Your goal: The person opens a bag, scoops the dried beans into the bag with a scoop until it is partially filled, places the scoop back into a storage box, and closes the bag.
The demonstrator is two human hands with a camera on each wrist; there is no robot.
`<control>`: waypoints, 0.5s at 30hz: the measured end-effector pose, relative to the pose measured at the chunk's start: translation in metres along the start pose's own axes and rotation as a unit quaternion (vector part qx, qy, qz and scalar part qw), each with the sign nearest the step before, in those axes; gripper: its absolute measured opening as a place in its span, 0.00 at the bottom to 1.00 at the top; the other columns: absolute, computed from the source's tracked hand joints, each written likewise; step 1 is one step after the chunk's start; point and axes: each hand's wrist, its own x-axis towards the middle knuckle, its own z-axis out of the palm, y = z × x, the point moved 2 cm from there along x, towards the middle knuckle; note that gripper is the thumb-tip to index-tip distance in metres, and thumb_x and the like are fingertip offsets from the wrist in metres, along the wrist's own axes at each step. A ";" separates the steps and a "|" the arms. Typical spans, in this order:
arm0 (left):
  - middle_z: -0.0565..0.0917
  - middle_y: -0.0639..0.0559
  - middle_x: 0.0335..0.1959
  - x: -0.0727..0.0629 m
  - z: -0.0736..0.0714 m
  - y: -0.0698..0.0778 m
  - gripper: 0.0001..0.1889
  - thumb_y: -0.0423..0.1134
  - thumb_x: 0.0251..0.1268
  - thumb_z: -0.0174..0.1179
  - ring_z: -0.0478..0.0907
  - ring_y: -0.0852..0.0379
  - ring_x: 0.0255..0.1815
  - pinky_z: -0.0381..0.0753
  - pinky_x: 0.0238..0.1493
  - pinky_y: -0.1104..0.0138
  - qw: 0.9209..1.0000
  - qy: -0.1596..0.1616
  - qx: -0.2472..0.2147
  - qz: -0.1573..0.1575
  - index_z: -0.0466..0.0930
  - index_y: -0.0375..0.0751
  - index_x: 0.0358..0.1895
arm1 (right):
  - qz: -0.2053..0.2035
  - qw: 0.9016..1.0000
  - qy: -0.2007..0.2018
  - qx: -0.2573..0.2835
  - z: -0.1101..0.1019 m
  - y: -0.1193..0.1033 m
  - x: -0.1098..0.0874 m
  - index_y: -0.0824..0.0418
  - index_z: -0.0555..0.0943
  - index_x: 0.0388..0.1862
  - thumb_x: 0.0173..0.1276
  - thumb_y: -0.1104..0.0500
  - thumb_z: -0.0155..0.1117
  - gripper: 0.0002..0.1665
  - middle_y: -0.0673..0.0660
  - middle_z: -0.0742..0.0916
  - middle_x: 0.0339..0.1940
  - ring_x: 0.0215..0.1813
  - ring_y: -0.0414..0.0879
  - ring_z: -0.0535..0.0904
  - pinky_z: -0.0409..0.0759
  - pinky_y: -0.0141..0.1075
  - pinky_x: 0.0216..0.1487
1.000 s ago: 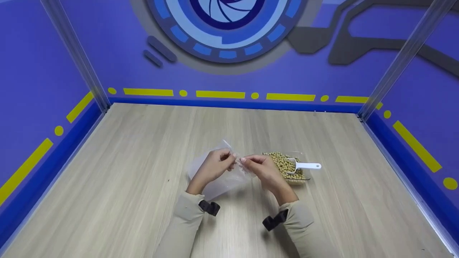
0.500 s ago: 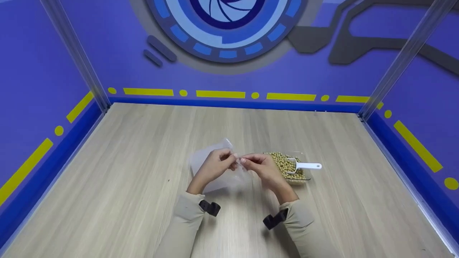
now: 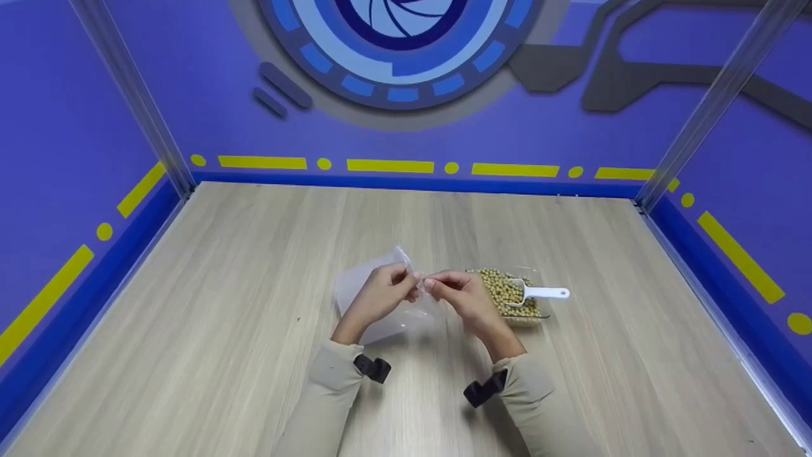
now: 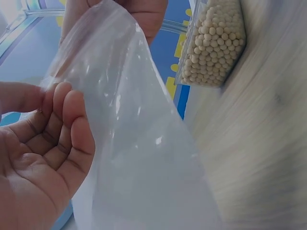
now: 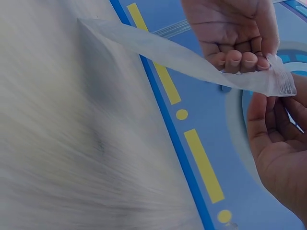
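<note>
A clear plastic bag (image 3: 396,320) hangs between my hands, just above the table. My left hand (image 3: 379,293) pinches its upper edge between thumb and forefinger, the other fingers curled in. Right beside it, my right hand (image 3: 468,301) pinches the same edge with thumb and fingertips. In the left wrist view the bag (image 4: 139,158) spreads broad and looks empty. The right wrist view has the bag (image 5: 172,55) nearly edge-on, with a ridged strip at the pinched end. Whether the bag's mouth is parted cannot be made out.
To the right of my right hand stands a clear box (image 3: 524,324) of round yellowish beans (image 3: 495,285). A white scoop (image 3: 545,292) lies in the beans, its handle past the box's right rim. Blue panels (image 3: 406,143) border the wooden table (image 3: 222,304).
The bag's lower part has swung slightly and drawn in, and its film has bulged a little. Both hands keep their places at the edge, with only slight finger movement.
</note>
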 end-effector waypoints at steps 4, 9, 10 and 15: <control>0.82 0.42 0.30 0.001 -0.001 -0.001 0.13 0.38 0.71 0.53 0.78 0.60 0.29 0.83 0.40 0.55 1.000 -0.004 0.006 0.023 0.77 0.31 0.32 | 0.001 1.000 0.014 -0.005 0.002 0.000 0.000 0.78 0.82 0.40 0.65 0.65 0.64 0.14 0.45 0.83 0.24 0.30 0.38 0.75 0.74 0.30 0.35; 0.81 0.48 0.24 0.001 -0.003 -0.001 0.12 0.35 0.70 0.52 0.76 0.62 0.26 0.76 0.30 0.70 0.999 -0.007 0.027 0.035 0.76 0.33 0.27 | -0.001 1.000 0.010 -0.011 0.005 0.000 -0.001 0.77 0.82 0.39 0.67 0.65 0.62 0.12 0.47 0.80 0.22 0.29 0.38 0.74 0.72 0.31 0.33; 0.80 0.49 0.24 0.002 -0.003 -0.002 0.12 0.35 0.70 0.52 0.76 0.62 0.26 0.75 0.29 0.72 0.999 -0.008 0.030 0.036 0.76 0.34 0.27 | 0.000 1.000 0.007 -0.013 0.006 0.000 -0.002 0.77 0.82 0.39 0.67 0.65 0.61 0.12 0.47 0.80 0.22 0.28 0.38 0.74 0.71 0.31 0.32; 0.80 0.50 0.24 0.002 -0.002 -0.006 0.12 0.34 0.69 0.52 0.75 0.63 0.26 0.79 0.32 0.68 0.999 -0.015 0.025 0.036 0.75 0.33 0.27 | -0.005 1.000 -0.005 -0.019 0.008 -0.006 -0.005 0.79 0.80 0.39 0.68 0.68 0.59 0.12 0.49 0.79 0.23 0.28 0.38 0.73 0.69 0.29 0.30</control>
